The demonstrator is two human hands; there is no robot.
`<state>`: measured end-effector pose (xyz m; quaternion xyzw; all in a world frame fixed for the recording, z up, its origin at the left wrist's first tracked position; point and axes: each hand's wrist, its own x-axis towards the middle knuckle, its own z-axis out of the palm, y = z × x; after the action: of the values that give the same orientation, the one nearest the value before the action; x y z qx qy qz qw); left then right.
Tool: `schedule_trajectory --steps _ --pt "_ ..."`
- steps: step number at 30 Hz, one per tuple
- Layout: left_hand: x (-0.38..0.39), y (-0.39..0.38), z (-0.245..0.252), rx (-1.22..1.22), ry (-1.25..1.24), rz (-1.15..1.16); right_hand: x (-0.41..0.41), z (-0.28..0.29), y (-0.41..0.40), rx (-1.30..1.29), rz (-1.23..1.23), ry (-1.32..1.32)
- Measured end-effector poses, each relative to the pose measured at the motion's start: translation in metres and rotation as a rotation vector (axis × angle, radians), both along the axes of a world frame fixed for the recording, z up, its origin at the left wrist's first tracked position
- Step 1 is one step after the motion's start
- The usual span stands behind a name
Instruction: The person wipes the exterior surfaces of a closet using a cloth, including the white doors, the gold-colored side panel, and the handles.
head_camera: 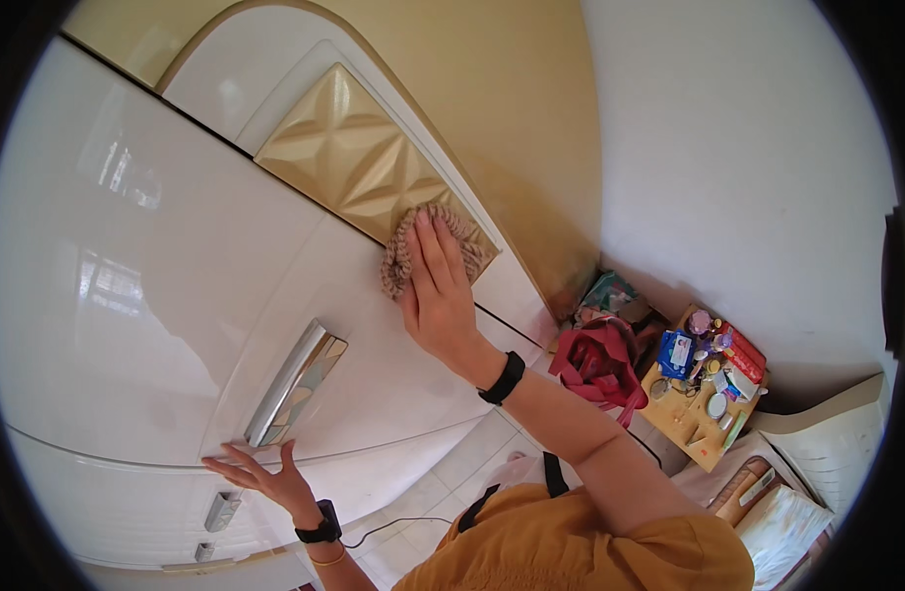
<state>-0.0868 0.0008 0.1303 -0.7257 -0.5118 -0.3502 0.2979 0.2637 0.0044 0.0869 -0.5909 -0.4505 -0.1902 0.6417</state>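
Observation:
My right hand presses a bunched brown knitted cloth against the lower end of a gold embossed panel. The panel is set into a white rounded frame on the front of a glossy white cabinet. Part of the cloth overlaps the dark seam beside the panel. Lower left, my left hand has its fingers spread at the cabinet front, just below a chrome handle with a patterned inlay. It holds nothing. Whether all its fingertips touch the surface is hard to tell.
A small wooden table at the right bears jars, packets and a card. Beside it is a dark red bag. A dark cable runs over the tiled floor. Smaller handles sit on the cabinet. A white wall rises behind.

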Motion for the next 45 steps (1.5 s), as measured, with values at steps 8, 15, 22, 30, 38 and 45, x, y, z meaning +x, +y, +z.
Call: schedule_trajectory --steps 8,15,22,30,38,45 --pt "0.004 -0.001 0.001 0.009 0.034 -0.016 0.017 0.038 0.014 0.154 -0.073 -0.012" --pt "0.015 -0.003 0.003 0.014 0.029 0.040 0.017 -0.052 0.006 0.071 -0.068 0.053" --pt "0.008 -0.003 0.002 0.019 0.047 -0.001 0.017 0.019 0.011 0.112 -0.069 0.239" --pt "0.013 -0.001 -0.001 0.020 0.016 -0.022 -0.015 0.002 0.007 0.066 -0.009 0.162" --pt "0.009 -0.002 0.003 0.005 0.029 0.002 0.006 0.028 0.009 0.116 -0.012 0.187" --pt "0.015 -0.003 0.001 0.001 0.017 -0.010 -0.010 -0.002 0.017 0.082 -0.047 0.135"
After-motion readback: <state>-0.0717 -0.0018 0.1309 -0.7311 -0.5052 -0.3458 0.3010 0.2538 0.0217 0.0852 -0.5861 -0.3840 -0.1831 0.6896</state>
